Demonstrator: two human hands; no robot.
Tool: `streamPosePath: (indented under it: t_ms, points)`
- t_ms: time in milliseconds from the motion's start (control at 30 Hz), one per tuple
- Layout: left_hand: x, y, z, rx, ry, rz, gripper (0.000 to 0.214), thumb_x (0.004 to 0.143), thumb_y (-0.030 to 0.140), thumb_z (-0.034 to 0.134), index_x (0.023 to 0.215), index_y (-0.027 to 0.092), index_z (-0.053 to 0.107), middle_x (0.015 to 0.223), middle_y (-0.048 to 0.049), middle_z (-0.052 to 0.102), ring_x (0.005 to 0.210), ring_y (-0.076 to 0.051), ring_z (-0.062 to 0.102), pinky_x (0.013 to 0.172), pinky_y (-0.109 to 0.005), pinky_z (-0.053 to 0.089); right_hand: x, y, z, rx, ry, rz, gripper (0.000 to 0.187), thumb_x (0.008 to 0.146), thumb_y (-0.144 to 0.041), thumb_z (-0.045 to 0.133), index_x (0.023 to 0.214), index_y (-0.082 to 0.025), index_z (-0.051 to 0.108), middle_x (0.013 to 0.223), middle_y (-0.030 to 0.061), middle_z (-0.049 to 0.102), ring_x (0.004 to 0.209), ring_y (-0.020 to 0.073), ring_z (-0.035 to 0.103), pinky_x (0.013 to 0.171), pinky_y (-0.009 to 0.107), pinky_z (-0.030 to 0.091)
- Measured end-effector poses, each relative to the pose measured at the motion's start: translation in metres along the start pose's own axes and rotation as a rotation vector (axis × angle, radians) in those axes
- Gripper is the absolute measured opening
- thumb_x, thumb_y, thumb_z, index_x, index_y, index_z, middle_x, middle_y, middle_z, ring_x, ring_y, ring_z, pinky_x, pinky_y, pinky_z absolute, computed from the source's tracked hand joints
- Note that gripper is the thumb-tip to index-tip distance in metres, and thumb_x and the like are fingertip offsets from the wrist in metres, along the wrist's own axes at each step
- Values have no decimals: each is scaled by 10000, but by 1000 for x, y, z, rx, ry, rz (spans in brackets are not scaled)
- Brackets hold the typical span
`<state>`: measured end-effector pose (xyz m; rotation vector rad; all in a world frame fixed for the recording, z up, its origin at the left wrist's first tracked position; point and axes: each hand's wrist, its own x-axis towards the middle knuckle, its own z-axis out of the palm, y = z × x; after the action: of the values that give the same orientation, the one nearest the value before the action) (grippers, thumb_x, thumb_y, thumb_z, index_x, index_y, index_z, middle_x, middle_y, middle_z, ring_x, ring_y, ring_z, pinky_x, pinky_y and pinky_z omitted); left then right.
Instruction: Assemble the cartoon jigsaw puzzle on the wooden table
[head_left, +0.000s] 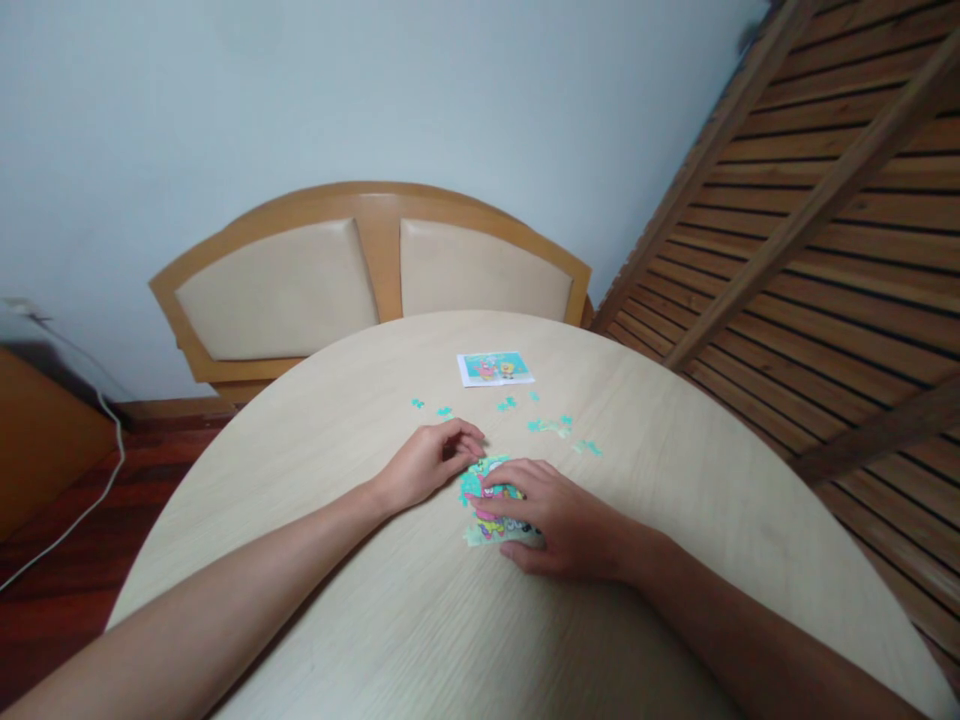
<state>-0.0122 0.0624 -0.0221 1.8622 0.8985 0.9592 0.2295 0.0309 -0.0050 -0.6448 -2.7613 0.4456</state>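
Note:
A partly assembled jigsaw puzzle [487, 532] lies flat on the table, teal and pale green with pink and yellow cartoon figures. My right hand [551, 510] rests over its right side, fingers spread and touching it, hiding that part. At the puzzle's upper left edge is my left hand [439, 455], lying on its side with fingers loosely bent and the thumb a little apart. I make out nothing held in it. Just beyond the hands lie loose teal puzzle pieces, among them a piece [445, 412] near my left hand and a small group [551, 427] farther right.
A picture card [514, 368] with a pink and a yellow cartoon figure lies beyond the pieces. The round wooden table [337, 600] has a padded chair or bench back [386, 255] behind it. Slatted wood [825, 200] stands at right; a white cable [112, 470] hangs at left.

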Motion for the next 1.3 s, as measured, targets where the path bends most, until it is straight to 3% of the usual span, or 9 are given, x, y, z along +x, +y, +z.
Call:
streamPosePath:
  t_ms: [500, 967, 1133, 1300]
  points:
    - [-4, 6, -6, 377, 15, 77, 169, 989, 291, 545, 1064, 201, 667, 1038, -58, 749, 934, -193, 705, 851, -316, 539, 0, -1, 0, 27, 9, 20, 491, 855, -341, 663, 1334, -243, 620, 1365, 118, 582, 1264, 282, 500, 1094, 477, 372]
    - [-5, 6, -1, 239, 29, 28, 215, 892, 191, 626, 1106, 178, 641, 976, -58, 721, 847, -184, 664, 780, -302, 519, -1, 0, 1, 10, 26, 19, 506, 851, -327, 671, 1348, -250, 617, 1354, 118, 588, 1266, 277, 506, 1097, 475, 374]
    - [-4, 2, -2, 316, 18, 38, 281, 869, 180, 660, 1148, 193, 629, 1027, -63, 722, 951, -212, 659, 860, -331, 489, 0, -1, 0, 8, 16, 23, 523, 855, -337, 670, 1366, -250, 603, 1359, 120, 587, 1272, 279, 502, 1100, 479, 372]
    - [-3, 0, -3, 270, 13, 36, 298, 870, 195, 669, 1163, 182, 615, 973, -54, 710, 914, -198, 651, 858, -324, 474, 0, -1, -1, 16, 13, 23, 517, 858, -344, 671, 1361, -247, 605, 1370, 114, 582, 1283, 272, 497, 1110, 467, 361]
